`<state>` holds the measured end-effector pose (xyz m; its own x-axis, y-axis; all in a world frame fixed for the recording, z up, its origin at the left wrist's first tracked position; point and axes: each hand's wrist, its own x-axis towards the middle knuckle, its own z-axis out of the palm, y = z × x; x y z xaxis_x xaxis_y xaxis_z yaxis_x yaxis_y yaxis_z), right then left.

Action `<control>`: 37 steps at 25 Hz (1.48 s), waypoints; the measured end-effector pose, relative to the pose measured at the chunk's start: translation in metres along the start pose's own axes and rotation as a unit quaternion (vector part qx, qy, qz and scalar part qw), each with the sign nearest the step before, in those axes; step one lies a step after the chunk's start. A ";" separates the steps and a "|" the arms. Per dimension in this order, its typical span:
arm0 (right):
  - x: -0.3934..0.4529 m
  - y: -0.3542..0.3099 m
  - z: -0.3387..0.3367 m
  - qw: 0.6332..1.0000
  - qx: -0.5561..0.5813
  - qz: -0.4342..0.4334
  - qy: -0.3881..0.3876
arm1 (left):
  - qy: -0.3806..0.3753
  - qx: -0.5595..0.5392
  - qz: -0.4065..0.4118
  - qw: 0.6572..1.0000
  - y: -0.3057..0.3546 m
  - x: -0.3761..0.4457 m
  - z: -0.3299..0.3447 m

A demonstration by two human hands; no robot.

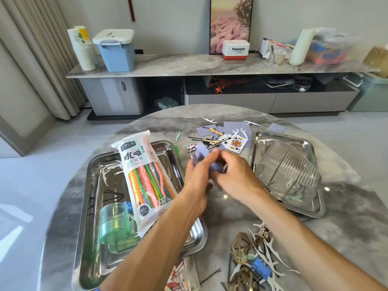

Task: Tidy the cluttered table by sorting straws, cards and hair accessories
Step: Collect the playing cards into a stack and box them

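Note:
Both hands meet over the middle of the round marble table point(159, 124). My left hand point(198, 175) holds a small stack of blue-backed playing cards point(201, 157), and my right hand point(235, 175) grips the same stack from the right. Beyond them, more blue-backed cards point(231, 127) lie scattered with a face-up king point(236, 144), hair clips and white floss picks. A bag of coloured straws point(144, 177) rests across the left steel tray point(90, 206). Hair clips and floss picks point(254, 257) are piled at the near right.
A green plastic cup point(114, 222) and black bobby pins lie in the left tray. The right steel tray point(306, 143) holds a clear ribbed container point(287, 173). A long sideboard with boxes and paper cups stands behind the table.

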<state>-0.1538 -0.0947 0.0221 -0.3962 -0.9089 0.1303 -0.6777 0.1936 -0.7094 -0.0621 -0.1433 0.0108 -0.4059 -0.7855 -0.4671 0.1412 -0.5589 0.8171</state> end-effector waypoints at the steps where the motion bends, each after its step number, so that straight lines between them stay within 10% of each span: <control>1: -0.001 -0.005 -0.004 0.999 0.015 -0.013 -0.050 | 0.009 -0.007 -0.010 1.000 0.007 0.002 0.006; 4: 0.012 -0.006 -0.024 0.959 0.159 0.039 -0.232 | 0.063 0.014 0.005 0.998 0.020 0.018 0.008; 6: 0.040 0.007 -0.026 0.961 0.211 0.073 -0.160 | 0.070 0.069 0.066 0.993 0.026 0.036 0.004; 10: 0.130 0.040 -0.005 0.986 0.049 0.152 0.052 | 0.045 0.295 0.194 0.935 0.046 0.092 0.012; 16: 0.235 0.124 -0.037 0.937 -0.295 0.188 -0.023 | 0.001 0.592 0.261 0.762 0.056 0.183 0.027; 22: 0.259 0.187 -0.084 0.839 -0.422 0.287 -0.188 | 0.000 0.663 0.257 0.703 0.049 0.222 0.037; 37: 0.194 0.108 -0.019 0.922 -0.285 0.072 -0.252 | -0.075 0.753 0.214 0.618 0.060 0.188 0.015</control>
<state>-0.3152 -0.2428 -0.0162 -0.2660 -0.8871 -0.3771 -0.9130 0.3574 -0.1967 -0.1435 -0.3200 -0.0230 -0.7180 -0.6785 -0.1553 -0.6891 0.6616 0.2957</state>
